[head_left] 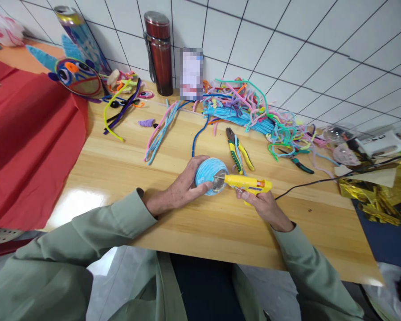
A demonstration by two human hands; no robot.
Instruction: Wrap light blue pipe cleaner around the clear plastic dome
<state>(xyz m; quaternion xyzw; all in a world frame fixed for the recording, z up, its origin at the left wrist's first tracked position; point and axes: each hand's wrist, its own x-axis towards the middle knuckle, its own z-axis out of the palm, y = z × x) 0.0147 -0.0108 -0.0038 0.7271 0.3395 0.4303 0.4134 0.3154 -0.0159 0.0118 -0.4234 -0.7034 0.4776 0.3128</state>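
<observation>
My left hand is wrapped round a ball-shaped piece covered in light blue pipe cleaner, with a clear bare patch facing right. In my right hand is a yellow hot glue gun, its nozzle at the bare patch; whether the tip touches cannot be made out. A dark blue pipe cleaner runs up the table from behind the ball. Just beyond the glue gun lie pliers with yellow and green handles, a light blue strip between them.
Bundled pipe cleaners heap along the tiled wall, near a dark red thermos and a propped, blurred phone. A decorated face piece and red cloth are left. The glue gun's cord crosses right, past gold foil.
</observation>
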